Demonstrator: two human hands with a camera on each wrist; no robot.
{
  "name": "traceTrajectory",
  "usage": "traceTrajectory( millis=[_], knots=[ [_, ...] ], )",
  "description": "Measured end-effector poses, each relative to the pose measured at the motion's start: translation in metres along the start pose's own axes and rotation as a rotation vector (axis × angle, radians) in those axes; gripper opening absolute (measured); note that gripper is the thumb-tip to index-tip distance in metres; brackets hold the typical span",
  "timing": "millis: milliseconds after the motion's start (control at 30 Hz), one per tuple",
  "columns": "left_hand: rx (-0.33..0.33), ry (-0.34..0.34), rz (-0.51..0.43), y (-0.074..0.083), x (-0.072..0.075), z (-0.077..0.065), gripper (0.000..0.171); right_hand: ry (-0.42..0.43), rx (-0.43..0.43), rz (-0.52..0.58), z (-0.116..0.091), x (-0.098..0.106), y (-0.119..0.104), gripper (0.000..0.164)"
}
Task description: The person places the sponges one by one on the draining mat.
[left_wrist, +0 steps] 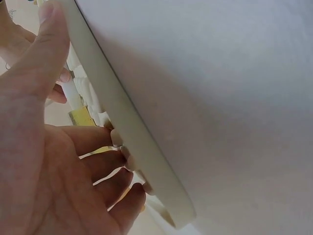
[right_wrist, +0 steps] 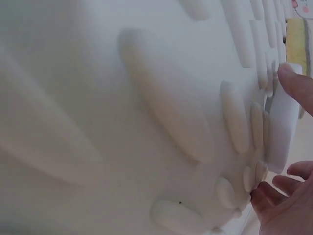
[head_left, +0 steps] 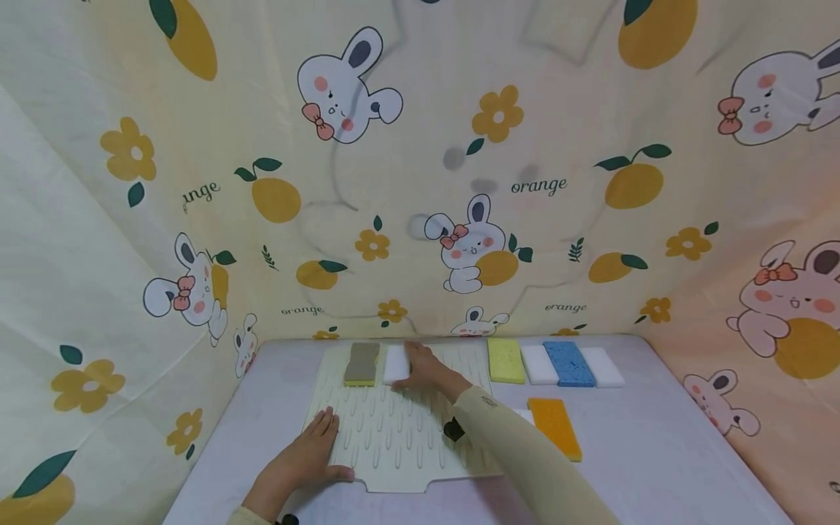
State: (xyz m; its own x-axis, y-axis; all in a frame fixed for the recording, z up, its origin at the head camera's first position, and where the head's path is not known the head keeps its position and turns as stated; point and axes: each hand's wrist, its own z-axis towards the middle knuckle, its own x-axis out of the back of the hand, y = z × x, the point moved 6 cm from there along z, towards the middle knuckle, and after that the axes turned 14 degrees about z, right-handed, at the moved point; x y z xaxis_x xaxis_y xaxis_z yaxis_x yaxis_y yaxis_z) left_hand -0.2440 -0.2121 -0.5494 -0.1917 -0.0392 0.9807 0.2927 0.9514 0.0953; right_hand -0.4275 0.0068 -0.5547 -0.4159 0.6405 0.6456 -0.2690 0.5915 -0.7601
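A cream mat with raised oblong ridges (head_left: 387,430) lies on the table. My left hand (head_left: 308,452) rests on its near left corner, fingers spread over the ridges and thumb (left_wrist: 49,36) along the rim. Towards the mat's far edge lies a white sponge block (head_left: 396,364). My right hand (head_left: 426,372) holds it across its length from the right side, with the thumb (right_wrist: 293,83) at one end and the fingers (right_wrist: 279,196) by the other, close over the ridges. To its left on the mat sits a yellow sponge with a grey top (head_left: 362,363).
Right of the mat, a yellow-green sponge (head_left: 505,361), a white block (head_left: 540,364), a blue sponge (head_left: 569,364) and another white block (head_left: 602,367) lie in a row. Nearer are an orange sponge (head_left: 555,429) and a white piece partly behind the right sleeve (head_left: 525,452). Printed cloth surrounds the table.
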Motion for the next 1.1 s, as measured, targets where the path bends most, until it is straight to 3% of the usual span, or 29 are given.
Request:
traceTrajectory(
  millis=[300, 567, 900, 1100],
  knots=[
    [-0.017, -0.004, -0.007, 0.001, -0.002, 0.002, 0.118, 0.029, -0.002, 0.043, -0.005, -0.001, 0.011, 0.121],
    [0.001, -0.041, -0.005, 0.004, 0.003, 0.001, 0.116, 0.031, 0.056, 0.014, -0.018, 0.009, 0.011, 0.114],
    [0.018, -0.047, 0.012, 0.002, -0.001, 0.002, 0.118, 0.049, 0.047, 0.075, -0.046, 0.026, 0.002, 0.106],
    [0.017, -0.047, 0.020, 0.001, -0.001, 0.002, 0.117, 0.076, 0.050, 0.039, -0.059, 0.037, 0.007, 0.102]
  ],
)
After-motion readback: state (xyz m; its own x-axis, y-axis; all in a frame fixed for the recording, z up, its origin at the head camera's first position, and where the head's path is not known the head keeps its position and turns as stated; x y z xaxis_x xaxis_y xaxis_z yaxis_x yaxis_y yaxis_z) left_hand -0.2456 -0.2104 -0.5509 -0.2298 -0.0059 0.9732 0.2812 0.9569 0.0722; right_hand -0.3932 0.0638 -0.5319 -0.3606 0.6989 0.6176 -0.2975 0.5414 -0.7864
